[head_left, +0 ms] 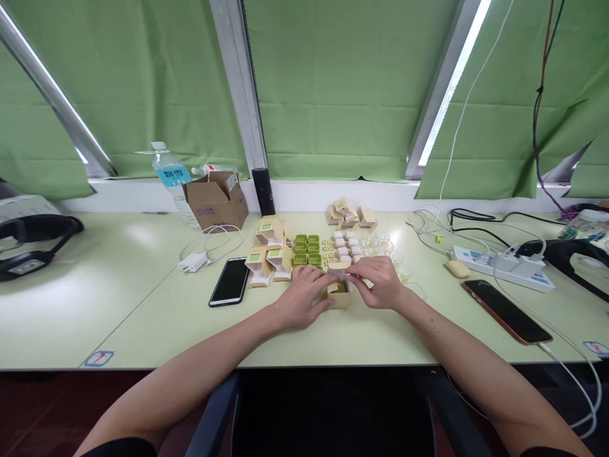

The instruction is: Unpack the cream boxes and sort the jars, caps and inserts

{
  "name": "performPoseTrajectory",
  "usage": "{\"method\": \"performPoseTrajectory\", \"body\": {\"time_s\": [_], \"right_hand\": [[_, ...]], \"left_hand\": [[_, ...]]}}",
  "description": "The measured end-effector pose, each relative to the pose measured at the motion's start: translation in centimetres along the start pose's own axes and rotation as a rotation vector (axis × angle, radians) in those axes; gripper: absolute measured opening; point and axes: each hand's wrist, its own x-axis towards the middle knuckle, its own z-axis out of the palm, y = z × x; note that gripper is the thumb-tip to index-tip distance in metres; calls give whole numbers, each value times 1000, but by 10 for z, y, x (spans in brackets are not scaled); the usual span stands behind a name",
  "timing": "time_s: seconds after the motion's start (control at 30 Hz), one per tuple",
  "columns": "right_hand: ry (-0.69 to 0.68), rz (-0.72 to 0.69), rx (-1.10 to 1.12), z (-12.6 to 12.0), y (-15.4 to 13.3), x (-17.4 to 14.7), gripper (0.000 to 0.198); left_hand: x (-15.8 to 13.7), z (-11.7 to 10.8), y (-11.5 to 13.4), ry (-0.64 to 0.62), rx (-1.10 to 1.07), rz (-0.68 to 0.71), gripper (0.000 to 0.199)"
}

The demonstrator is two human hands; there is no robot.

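Observation:
A small cream cardboard box (pixel 339 299) stands near the front of the table with its lid raised and something green inside. My left hand (pixel 304 297) grips it from the left, thumb at the side and fingers at the raised lid. From the right, my right hand (pixel 378 281) pinches the lid's edge between thumb and fingers. Just behind are rows of green square containers (pixel 307 249), small yellowish square pieces (pixel 328 251), pale pink rounded pieces (pixel 340 243) and clear plastic cups (pixel 380 243). My right hand partly hides the pink pieces and cups.
Open cream boxes (pixel 269 252) stand at the left, with more boxes (pixel 347 214) at the back. Around them are a black phone (pixel 229 282), a brown carton (pixel 217 202), a water bottle (pixel 174 178), a power strip (pixel 502 268), a second phone (pixel 506 311) and loose cables.

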Motion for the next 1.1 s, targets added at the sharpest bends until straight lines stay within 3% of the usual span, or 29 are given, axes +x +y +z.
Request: {"method": "performPoseTrajectory", "body": {"time_s": [0.33, 0.6, 0.7, 0.83, 0.97, 1.1], "right_hand": [[16, 121, -61, 4, -11, 2, 30], [-298, 378, -44, -7, -28, 17, 13], [-343, 418, 10, -6, -32, 19, 20], [-284, 428, 102, 1, -31, 17, 18], [-91, 410, 291, 1, -28, 15, 12], [21, 505, 475, -5, -23, 15, 8]], "left_hand": [[0, 4, -2, 108, -52, -120, 41], [-1, 7, 1, 148, -23, -115, 43], [-2, 8, 1, 154, -2, -99, 44], [-1, 8, 1, 152, 9, -97, 42], [0, 8, -2, 165, -5, -124, 41], [1, 8, -4, 169, -39, -173, 42]]}}
